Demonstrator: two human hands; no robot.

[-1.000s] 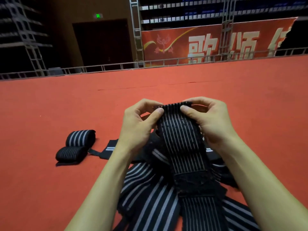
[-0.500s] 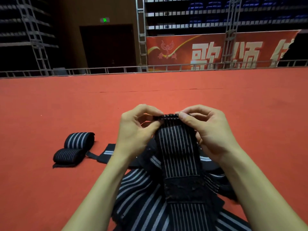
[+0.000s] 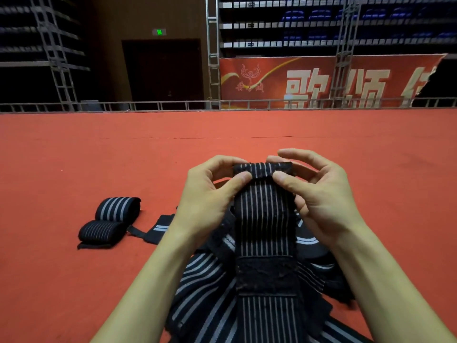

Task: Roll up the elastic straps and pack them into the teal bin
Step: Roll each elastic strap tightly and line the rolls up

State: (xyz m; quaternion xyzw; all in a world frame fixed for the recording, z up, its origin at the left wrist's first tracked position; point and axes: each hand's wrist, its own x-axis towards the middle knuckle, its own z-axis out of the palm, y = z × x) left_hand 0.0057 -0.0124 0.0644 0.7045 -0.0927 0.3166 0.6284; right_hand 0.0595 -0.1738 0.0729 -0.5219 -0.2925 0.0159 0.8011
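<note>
The strap is held upright above a pile of loose straps on the red carpet. Its top end is folded over into a first small turn. The left hand pinches the left edge of that turn, thumb in front and fingers curled behind. The right hand pinches the right edge with the thumb. Its index finger is lifted clear above the turn; how its other fingers sit behind cannot be told.

Handling: judged from the ribbed weave and slack drape, the strap is light, soft and stretchy. It has no stiffness of its own, so the turn will probably spring open if either pinch is released. Grip at both edges of the turn, not mid-width. The rough fastener patch lower down is likely to snag neighbouring fabric.

Two rolls lie together, well apart to the left. The bin is not in view.
</note>
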